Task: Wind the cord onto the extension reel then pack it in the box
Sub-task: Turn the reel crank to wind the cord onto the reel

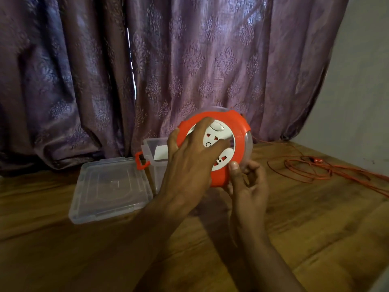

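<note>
The round extension reel [235, 127] has an orange rim and a white socket face, and it is held upright above the wooden floor. My left hand [189, 159] lies spread across its face, fingers on the white part. My right hand [246, 180] grips the reel's lower right edge, thumb on the orange rim. The orange cord [311, 169] lies loose in loops on the floor to the right, running from the reel's far side. The clear plastic box [155, 152] with an orange latch stands behind my left hand, partly hidden.
The box's clear lid [109, 186] lies flat on the floor at the left. A purple patterned curtain [168, 60] hangs along the back, and a pale wall [362, 91] closes the right side. Wooden floor [105, 249] spreads in front.
</note>
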Demonstrator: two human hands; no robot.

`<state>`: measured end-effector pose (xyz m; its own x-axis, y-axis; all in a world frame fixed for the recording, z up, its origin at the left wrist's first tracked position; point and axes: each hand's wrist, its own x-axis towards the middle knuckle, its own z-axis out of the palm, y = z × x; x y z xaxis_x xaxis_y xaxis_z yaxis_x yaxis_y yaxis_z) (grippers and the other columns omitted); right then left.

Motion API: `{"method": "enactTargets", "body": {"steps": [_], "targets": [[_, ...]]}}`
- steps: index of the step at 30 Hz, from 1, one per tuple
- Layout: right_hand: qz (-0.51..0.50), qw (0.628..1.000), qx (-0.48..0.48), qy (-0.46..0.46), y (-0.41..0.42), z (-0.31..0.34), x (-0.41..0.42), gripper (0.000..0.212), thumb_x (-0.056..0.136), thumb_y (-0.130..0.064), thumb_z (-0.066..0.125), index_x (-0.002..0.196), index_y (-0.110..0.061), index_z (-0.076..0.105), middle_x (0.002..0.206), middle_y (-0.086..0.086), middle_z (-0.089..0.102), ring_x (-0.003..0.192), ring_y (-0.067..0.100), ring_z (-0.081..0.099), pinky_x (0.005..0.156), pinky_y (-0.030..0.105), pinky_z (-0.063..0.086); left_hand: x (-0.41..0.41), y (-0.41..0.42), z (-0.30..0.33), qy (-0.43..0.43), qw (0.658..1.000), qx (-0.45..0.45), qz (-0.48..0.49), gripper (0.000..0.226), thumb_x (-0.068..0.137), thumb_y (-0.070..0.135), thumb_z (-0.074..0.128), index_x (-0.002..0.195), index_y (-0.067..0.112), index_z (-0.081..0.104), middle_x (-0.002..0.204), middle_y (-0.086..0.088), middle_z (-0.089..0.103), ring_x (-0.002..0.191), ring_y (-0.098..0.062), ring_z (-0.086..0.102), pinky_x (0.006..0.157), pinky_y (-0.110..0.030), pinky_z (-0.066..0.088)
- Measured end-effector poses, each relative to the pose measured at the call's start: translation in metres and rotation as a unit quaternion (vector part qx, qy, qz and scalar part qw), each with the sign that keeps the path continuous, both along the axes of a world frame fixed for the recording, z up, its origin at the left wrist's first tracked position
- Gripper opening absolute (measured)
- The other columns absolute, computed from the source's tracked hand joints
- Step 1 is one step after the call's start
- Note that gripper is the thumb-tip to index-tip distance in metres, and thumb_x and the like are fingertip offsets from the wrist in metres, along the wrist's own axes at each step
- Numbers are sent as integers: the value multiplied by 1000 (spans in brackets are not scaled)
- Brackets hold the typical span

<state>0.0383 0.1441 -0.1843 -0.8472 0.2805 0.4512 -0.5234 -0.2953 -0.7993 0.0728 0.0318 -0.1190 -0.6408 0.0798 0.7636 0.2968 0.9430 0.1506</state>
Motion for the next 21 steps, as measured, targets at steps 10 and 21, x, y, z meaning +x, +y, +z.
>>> {"method": "enactTargets", "body": {"steps": [10,21], "targets": [[-4,1000,-26,-7,6,2,-1,38,77,-38,79,106,-22,60,96,-6,74,92,16,69,92,63,55,4,5,10,-25,989,147,-13,47,86,39,59,131,31,51,128,7,51,93,-20,65,93,-43,45],[-37,988,115,98,-4,2,16,24,85,-27,71,102,-35,56,95,-20,66,93,21,70,77,35,60,-5,8,1,-33,939,341,19,55,80,45,65,130,23,54,145,3,36,123,-20,49,99,-31,41]]}}
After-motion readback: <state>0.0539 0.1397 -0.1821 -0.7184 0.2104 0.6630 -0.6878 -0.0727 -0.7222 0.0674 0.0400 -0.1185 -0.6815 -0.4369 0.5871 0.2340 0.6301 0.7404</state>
